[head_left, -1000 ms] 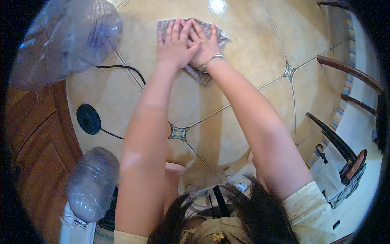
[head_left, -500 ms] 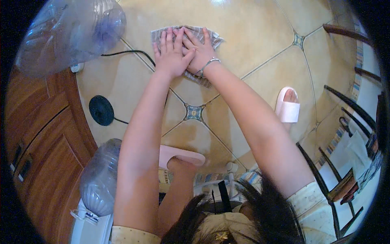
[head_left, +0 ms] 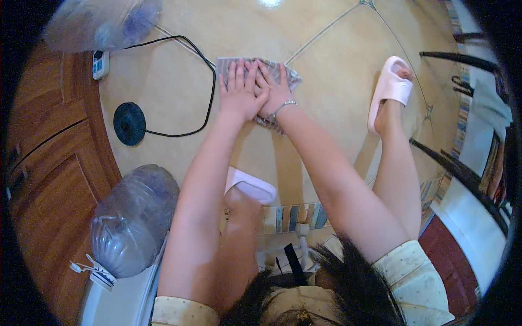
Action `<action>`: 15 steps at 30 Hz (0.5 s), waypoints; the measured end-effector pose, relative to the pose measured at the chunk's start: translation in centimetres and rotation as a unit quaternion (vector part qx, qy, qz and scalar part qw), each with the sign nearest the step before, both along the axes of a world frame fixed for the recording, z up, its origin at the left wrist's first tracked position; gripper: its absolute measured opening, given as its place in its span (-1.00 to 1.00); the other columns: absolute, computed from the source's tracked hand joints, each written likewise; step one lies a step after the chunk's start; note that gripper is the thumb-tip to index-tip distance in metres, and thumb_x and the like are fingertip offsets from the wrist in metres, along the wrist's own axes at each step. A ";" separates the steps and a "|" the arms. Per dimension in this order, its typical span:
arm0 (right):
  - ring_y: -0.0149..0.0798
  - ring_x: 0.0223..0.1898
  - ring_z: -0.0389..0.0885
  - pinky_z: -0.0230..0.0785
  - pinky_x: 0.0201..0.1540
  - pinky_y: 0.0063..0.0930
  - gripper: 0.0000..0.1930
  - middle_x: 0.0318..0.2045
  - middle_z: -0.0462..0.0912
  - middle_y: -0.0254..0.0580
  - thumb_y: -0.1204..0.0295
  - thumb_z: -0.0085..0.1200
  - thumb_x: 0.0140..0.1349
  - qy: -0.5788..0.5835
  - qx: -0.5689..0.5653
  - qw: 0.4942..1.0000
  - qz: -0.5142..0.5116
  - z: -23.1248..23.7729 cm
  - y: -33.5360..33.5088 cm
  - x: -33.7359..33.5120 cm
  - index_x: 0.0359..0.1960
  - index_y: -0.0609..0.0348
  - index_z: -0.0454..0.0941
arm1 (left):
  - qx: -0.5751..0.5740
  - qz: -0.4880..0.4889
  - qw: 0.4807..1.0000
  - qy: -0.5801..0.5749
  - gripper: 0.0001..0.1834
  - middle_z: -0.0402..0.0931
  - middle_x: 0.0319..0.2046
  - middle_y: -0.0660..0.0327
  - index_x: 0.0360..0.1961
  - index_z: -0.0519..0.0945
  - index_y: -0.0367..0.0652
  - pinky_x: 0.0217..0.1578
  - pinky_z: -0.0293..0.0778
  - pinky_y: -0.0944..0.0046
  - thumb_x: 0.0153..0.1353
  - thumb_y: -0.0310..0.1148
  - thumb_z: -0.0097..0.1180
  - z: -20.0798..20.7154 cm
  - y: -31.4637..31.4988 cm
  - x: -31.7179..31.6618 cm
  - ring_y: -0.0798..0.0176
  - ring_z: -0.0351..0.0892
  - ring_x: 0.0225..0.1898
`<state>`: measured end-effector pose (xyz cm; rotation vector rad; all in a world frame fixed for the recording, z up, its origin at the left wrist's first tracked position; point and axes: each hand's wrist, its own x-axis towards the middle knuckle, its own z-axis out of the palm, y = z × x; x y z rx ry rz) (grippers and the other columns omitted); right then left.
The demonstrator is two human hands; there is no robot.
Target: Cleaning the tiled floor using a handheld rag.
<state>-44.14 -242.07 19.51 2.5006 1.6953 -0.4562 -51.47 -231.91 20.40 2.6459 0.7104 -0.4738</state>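
Note:
A checked grey-brown cloth (head_left: 292,81) lies on the beige tiled floor (head_left: 326,81), partly crumpled at its right end. Both palms rest flat on it. My left hand (head_left: 240,96) has its fingers stretched forward and slightly apart, its thumb crossing over the edge of the other hand. My right hand (head_left: 275,91), with a thin bracelet at the wrist, is also flat, fingers spread, some of them tucked beside or under the left ones. The middle of the cloth is hidden under my hands.
To the left are a black round disc (head_left: 129,124) on a black cable (head_left: 212,89), a white power strip (head_left: 100,65) and a wooden cabinet (head_left: 65,146). Large clear plastic bottles (head_left: 133,217) stand nearby. My pink slippers (head_left: 391,95) are planted apart; dark bars (head_left: 457,163) jut in at right.
My hands and the cloth have slid nearer to me over the floor, onto the patterned corner tile, now covered. The view has shifted backward, showing more of my right leg.

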 end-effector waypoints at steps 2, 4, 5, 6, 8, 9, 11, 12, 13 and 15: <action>-0.18 0.52 -0.38 -0.56 0.35 0.45 -0.29 0.52 -0.27 -0.36 -0.01 -0.22 0.27 0.004 0.019 1.000 -0.022 -0.3 -2.5 -2.0 0.46 -0.29 -0.02 | 0.021 -0.044 0.999 0.008 -0.11 -0.39 0.51 0.15 0.49 -0.22 0.23 0.40 -0.49 -0.21 0.23 0.27 -0.28 0.6 -2.5 -1.6 0.09 -0.49 0.52; -0.14 0.52 -0.39 -0.55 0.36 0.43 -0.26 0.52 -0.28 -0.34 -0.03 -0.18 0.24 0.046 -0.047 0.997 -0.039 1.1 -5.1 -4.3 0.47 -0.26 -0.03 | 0.036 -0.046 0.998 -0.011 -0.13 -0.37 0.51 0.16 0.49 -0.20 0.23 0.40 -0.47 -0.22 0.22 0.24 -0.28 0.2 -5.4 -3.9 0.08 -0.47 0.52; -0.10 0.52 -0.39 -0.55 0.36 0.41 -0.23 0.52 -0.28 -0.30 -0.05 -0.17 0.22 0.045 -0.057 0.997 -0.027 1.2 -7.0 -5.4 0.47 -0.20 -0.03 | 0.031 -0.057 0.998 0.011 -0.13 -0.36 0.51 0.15 0.49 -0.19 0.21 0.39 -0.48 -0.23 0.23 0.24 -0.29 0.1 -7.3 -4.9 0.07 -0.47 0.52; -0.09 0.52 -0.38 -0.54 0.37 0.40 -0.23 0.51 -0.27 -0.28 -0.04 -0.16 0.22 0.049 -0.066 0.996 -0.019 1.3 -8.9 -6.2 0.47 -0.17 -0.03 | 0.027 -0.069 0.997 0.031 -0.13 -0.35 0.51 0.15 0.50 -0.18 0.19 0.39 -0.48 -0.25 0.23 0.23 -0.30 0.3 -9.2 -5.5 0.05 -0.47 0.52; -0.07 0.51 -0.34 -0.53 0.37 0.39 -0.22 0.51 -0.26 -0.24 -0.02 -0.16 0.22 0.055 -0.079 0.995 -0.014 1.4 -12.8 -7.5 0.47 -0.13 -0.03 | 0.020 -0.092 0.995 0.046 -0.11 -0.36 0.51 0.09 0.50 -0.18 0.13 0.37 -0.50 -0.29 0.22 0.21 -0.28 1.0 -13.0 -6.8 -0.01 -0.48 0.51; -0.07 0.51 -0.32 -0.53 0.37 0.39 -0.23 0.51 -0.26 -0.22 -0.01 -0.16 0.22 0.064 -0.083 0.994 -0.015 0.7 -14.8 -8.4 0.47 -0.12 -0.03 | 0.025 -0.095 0.994 0.042 -0.11 -0.36 0.51 0.09 0.50 -0.18 0.13 0.37 -0.50 -0.29 0.22 0.21 -0.28 0.8 -14.7 -7.6 -0.01 -0.48 0.51; -0.06 0.51 -0.31 -0.52 0.38 0.39 -0.24 0.51 -0.25 -0.22 0.00 -0.17 0.22 0.045 -0.043 0.998 -0.025 -1.1 -20.3 -8.9 0.46 -0.12 -0.01 | -0.008 -0.122 0.992 0.043 -0.07 -0.38 0.50 0.01 0.50 -0.18 0.07 0.35 -0.52 -0.33 0.20 0.22 -0.24 1.1 -18.8 -7.9 -0.06 -0.51 0.51; -0.06 0.51 -0.29 -0.52 0.38 0.38 -0.25 0.51 -0.23 -0.21 0.01 -0.17 0.22 0.030 -0.005 0.999 -0.028 -1.4 -22.5 -8.9 0.46 -0.12 0.00 | -0.009 -0.131 0.991 0.037 -0.07 -0.38 0.50 0.01 0.50 -0.18 0.07 0.35 -0.52 -0.33 0.20 0.22 -0.24 1.4 -20.4 -7.5 -0.06 -0.51 0.51; -0.06 0.51 -0.29 -0.52 0.38 0.38 -0.25 0.51 -0.23 -0.21 0.01 -0.17 0.22 0.029 -0.006 0.999 -0.034 -1.4 -24.3 -8.9 0.46 -0.12 0.00 | -0.018 -0.148 0.988 0.040 -0.05 -0.38 0.50 -0.01 0.50 -0.18 0.06 0.34 -0.54 -0.35 0.18 0.23 -0.21 1.3 -21.9 -7.3 -0.08 -0.52 0.51; -0.07 0.51 -0.30 -0.52 0.36 0.43 -0.26 0.51 -0.21 -0.22 0.03 -0.17 0.22 0.074 -0.019 0.995 -0.071 -1.4 -26.8 -8.1 0.45 -0.13 0.03 | -0.031 -0.171 0.985 0.022 -0.02 -0.39 0.49 -0.03 0.50 -0.17 0.05 0.34 -0.56 -0.36 0.16 0.25 -0.17 0.9 -24.2 -6.4 -0.10 -0.51 0.50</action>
